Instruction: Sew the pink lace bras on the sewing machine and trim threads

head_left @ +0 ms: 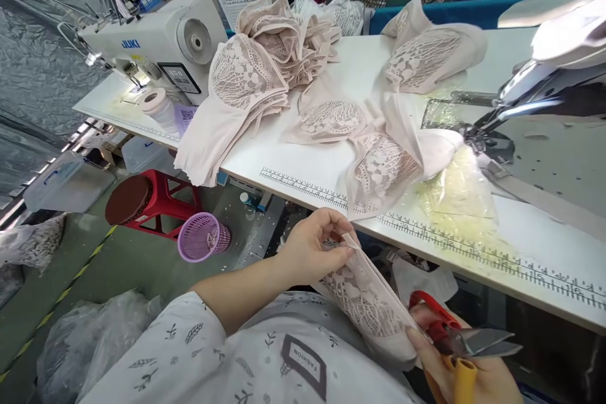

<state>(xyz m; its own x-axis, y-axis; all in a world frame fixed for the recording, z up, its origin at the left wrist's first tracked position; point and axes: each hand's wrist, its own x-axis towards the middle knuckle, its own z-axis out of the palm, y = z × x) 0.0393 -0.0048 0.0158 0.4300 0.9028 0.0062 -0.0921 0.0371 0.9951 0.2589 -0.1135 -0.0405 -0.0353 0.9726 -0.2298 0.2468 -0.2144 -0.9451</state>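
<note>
A pale pink lace bra piece (367,297) is stretched at a slant in front of my body, below the table edge. My left hand (315,249) pinches its upper end between thumb and fingers. At the lower end, my right hand (492,379) grips the fabric edge. Scissors (487,342) with a red handle loop also sit in my right hand, their blades pointing right, away from the lace. An orange-yellow handle part (464,380) shows by the fingers. Part of the right hand is hidden behind these handles.
On the white table (303,167) lie a bra (383,167) reaching a lit sewing machine (534,88), and a pile of bra pieces (246,72). Another machine (142,38) stands left. A red stool (163,202) and purple basket (201,240) are on the floor.
</note>
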